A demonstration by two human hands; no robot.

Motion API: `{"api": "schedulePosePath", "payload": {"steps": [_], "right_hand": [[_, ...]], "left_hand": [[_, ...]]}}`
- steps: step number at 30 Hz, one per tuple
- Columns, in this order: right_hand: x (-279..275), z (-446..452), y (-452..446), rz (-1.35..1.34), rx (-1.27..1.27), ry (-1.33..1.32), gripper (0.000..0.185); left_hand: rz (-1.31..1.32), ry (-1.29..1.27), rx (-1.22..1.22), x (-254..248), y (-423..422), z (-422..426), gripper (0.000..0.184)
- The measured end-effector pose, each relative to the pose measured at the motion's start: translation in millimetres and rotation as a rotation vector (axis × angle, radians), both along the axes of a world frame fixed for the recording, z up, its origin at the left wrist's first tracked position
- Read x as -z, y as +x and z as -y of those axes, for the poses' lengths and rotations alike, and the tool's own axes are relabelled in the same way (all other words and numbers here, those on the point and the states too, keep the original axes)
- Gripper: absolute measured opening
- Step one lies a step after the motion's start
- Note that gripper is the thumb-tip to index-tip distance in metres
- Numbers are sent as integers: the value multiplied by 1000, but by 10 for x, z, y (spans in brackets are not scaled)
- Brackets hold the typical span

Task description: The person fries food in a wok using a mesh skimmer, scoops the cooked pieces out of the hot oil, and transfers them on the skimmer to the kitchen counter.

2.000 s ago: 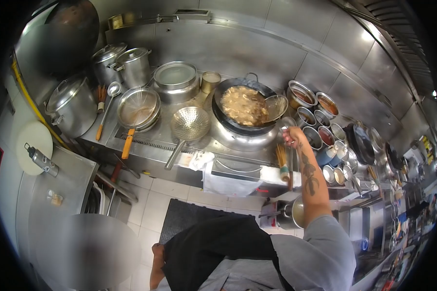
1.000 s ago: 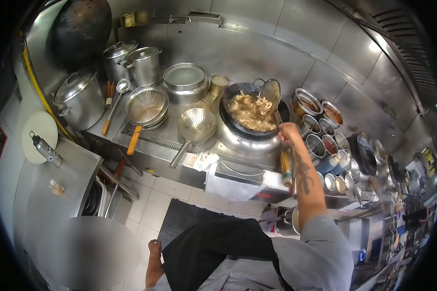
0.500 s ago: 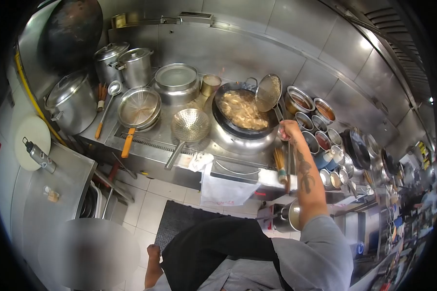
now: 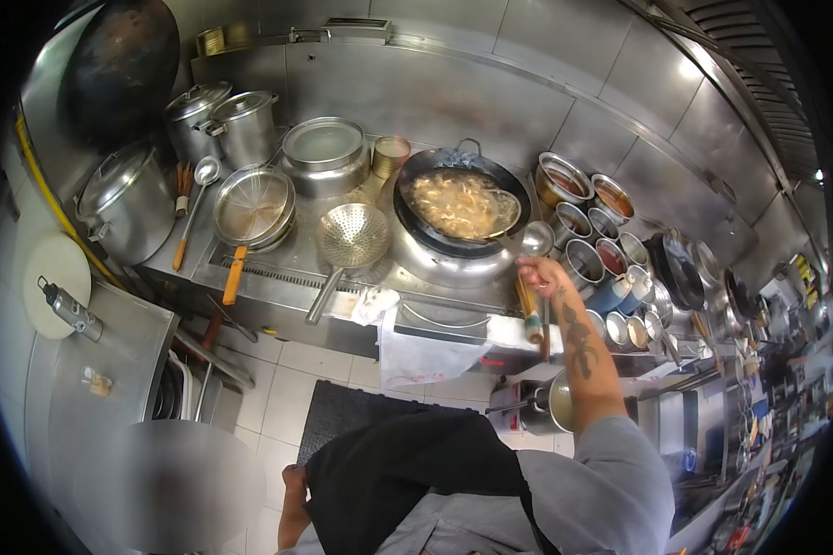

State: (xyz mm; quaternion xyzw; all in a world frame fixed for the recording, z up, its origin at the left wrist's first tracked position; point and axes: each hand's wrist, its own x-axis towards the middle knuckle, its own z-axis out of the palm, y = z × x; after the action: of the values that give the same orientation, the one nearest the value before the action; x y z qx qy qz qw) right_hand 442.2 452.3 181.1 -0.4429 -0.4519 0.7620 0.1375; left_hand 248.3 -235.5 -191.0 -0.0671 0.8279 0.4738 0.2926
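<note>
My right hand [image 4: 539,276] is closed round the handle of a wire strainer [image 4: 503,214], which dips into the right side of a black wok [image 4: 518,185]. Pieces of food in brown liquid [image 4: 453,202] fill the wok. A steel ladle [image 4: 535,239] rests between the wok's rim and my right hand, its bowl upward. My left hand [image 4: 293,476] hangs low beside the black apron, curled, with nothing visible in it.
Left of the wok are a perforated skimmer [image 4: 354,233], a stacked sieve [image 4: 254,205] and lidded pots [image 4: 127,190]. Several sauce containers [image 4: 583,261] stand at the right, near a bamboo brush [image 4: 530,313]. A cloth [image 4: 430,356] hangs from the counter's front.
The strainer was raised and tilted over the wok; it has been lowered into the food. My right hand has moved slightly down and toward me. My left hand stays low.
</note>
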Motion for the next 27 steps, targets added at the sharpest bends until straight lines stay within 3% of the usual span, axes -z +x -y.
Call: {"api": "schedulePosePath", "payload": {"steps": [3,9,16,18,20,27], "right_hand": [[38,55,-78,-73,-23,-112,15],[-2,-27,130,-288,-150,-273,12],[-389,151,146,-151,-37,-70,16],[-488,251,63,4,14,144,17],[-444,208,-26,89,32,265,18],[-304,193,-343,312,35,623,21]], "left_hand": [[63,-24,54,-189,-7,-50,26],[85,22,-34,-57,-6,-74,28],[20,1,6,-180,48,-103,28],[-22,21,1,-162,43,-100,28],[70,18,-75,-135,24,-92,27],[17,-34,-81,-38,8,-24,26]]}}
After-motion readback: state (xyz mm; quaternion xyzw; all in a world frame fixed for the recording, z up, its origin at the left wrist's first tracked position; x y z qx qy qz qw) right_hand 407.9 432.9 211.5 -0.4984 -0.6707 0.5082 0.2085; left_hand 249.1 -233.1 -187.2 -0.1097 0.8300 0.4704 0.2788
